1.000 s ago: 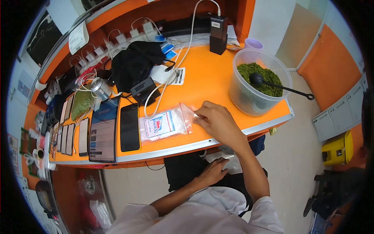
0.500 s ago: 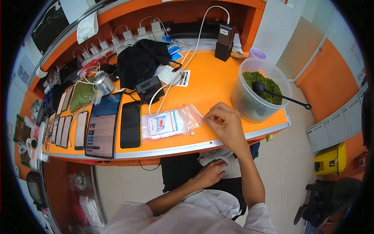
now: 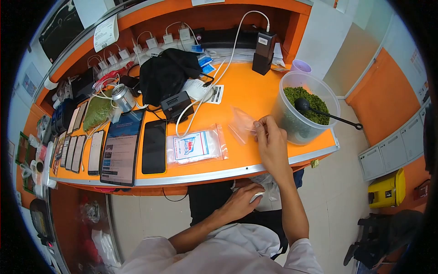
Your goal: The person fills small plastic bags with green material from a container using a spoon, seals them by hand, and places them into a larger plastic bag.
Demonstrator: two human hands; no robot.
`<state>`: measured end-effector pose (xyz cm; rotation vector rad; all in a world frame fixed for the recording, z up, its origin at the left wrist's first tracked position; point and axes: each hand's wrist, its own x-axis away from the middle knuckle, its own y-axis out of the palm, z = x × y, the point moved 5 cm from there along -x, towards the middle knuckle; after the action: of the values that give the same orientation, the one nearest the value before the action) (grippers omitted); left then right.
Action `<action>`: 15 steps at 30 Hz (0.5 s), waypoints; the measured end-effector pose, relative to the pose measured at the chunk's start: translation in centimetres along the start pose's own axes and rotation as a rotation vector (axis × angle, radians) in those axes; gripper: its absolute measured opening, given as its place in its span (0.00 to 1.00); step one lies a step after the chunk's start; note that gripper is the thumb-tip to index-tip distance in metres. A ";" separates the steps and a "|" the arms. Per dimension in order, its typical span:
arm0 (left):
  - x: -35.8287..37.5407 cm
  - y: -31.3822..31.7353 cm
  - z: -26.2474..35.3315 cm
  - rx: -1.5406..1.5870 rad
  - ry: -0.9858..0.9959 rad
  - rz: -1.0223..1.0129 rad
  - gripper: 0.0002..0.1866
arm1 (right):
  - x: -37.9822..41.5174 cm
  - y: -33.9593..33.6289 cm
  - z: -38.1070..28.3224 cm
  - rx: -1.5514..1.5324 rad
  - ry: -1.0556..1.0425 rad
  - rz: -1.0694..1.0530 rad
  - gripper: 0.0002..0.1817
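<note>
In my right hand (image 3: 273,139), the thumb and fingertips pinch the edge of a small clear zip bag (image 3: 241,125), raised just above the orange table. To its left lies a stack of clear zip bags (image 3: 217,141) with a blue-and-red printed label (image 3: 190,146). My left hand (image 3: 239,202) rests low on my lap, its thumb apart from the fingers; a pale patch shows between them. Right of my right hand stands a translucent tub (image 3: 292,121) of green shredded leaf (image 3: 315,104). A black long-handled scoop (image 3: 303,105) lies across the tub.
Left of the bags lie a black phone (image 3: 154,148), a tablet (image 3: 121,157) and several more phones. Behind them are a drink can (image 3: 122,98), a black cloth (image 3: 166,73) and a black device (image 3: 177,106). A white cable (image 3: 235,45) runs up to a dark box (image 3: 263,52).
My right hand has drawn a clear bag off the stack, up and to the right. On my lap, the left hand has shifted slightly, and its thumb and fingers now frame a pale patch.
</note>
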<state>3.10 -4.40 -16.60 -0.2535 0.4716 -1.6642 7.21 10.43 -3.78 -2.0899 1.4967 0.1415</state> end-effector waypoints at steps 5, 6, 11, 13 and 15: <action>0.2 -2.5 3.5 0.094 0.089 0.125 0.12 | 0.1 -0.1 -0.7 0.225 -0.166 0.105 0.07; 0.5 -3.3 4.3 0.135 0.141 0.215 0.12 | 0.3 -0.1 -0.8 0.225 -0.166 0.105 0.07; 0.0 -6.7 6.7 0.133 0.232 0.465 0.14 | 1.7 -1.0 -1.7 0.268 -0.266 0.165 0.05; -0.8 -8.0 8.1 0.021 0.257 0.544 0.14 | 1.8 -1.3 -1.8 0.275 -0.279 0.132 0.05; -1.3 -8.3 8.6 0.045 0.225 0.554 0.15 | 1.9 -1.3 -1.8 0.282 -0.293 0.108 0.06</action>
<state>-0.44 -3.76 -5.10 0.0977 0.6086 -1.1603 8.69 8.22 -2.52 -1.6862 1.3634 0.2502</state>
